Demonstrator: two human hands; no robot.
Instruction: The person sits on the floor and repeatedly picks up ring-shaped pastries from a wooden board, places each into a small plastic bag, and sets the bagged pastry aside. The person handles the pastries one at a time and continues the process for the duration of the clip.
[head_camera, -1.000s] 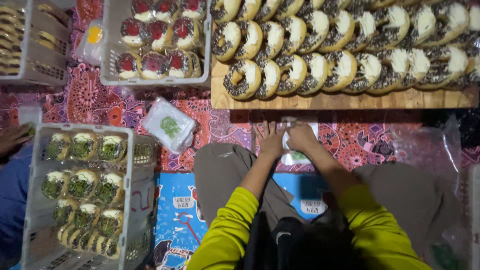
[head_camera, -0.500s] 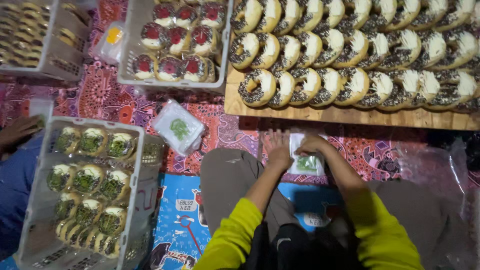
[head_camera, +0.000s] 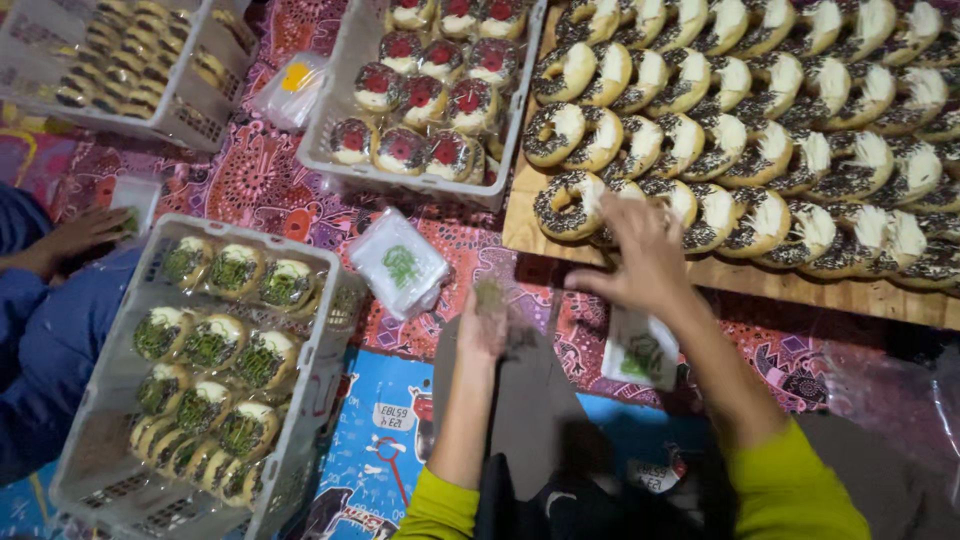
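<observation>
Head view, looking straight down at a person seated on a patterned mat, both arms in yellow-green sleeves. The right hand (head_camera: 645, 250) stretches forward with fingers spread and empty, hovering at the near edge of a wooden board (head_camera: 760, 285). It is just over the nearest chocolate-and-white glazed doughnut (head_camera: 570, 205) and grips nothing. The left hand (head_camera: 485, 320) sits lower, just beside the knee; it is blurred, and something small and greenish seems to sit at its fingertips, but whether it pinches this cannot be told.

Between the arms, on the lap, lies a small clear plastic bag (head_camera: 640, 350) with a green printed patch. It looks flat and unfilled. A stack of the same bags (head_camera: 400, 265) rests on the mat just left of the left hand.

As for progress, judged from how things lie: the board holds several full overlapping rows of unpacked doughnuts, so most of that batch appears untouched. To the left, a white plastic crate (head_camera: 110, 470) holds rows of green-topped doughnuts (head_camera: 215, 345), apparently wrapped, with bare floor showing at its near end. A second crate (head_camera: 345, 165) at top centre holds red-centred doughnuts (head_camera: 425, 105), and a third crate (head_camera: 170, 125) at top left holds darker ones.

At the far left edge, another person's hand (head_camera: 80, 235), in a blue sleeve, rests beside a small white tray (head_camera: 135, 200).
</observation>
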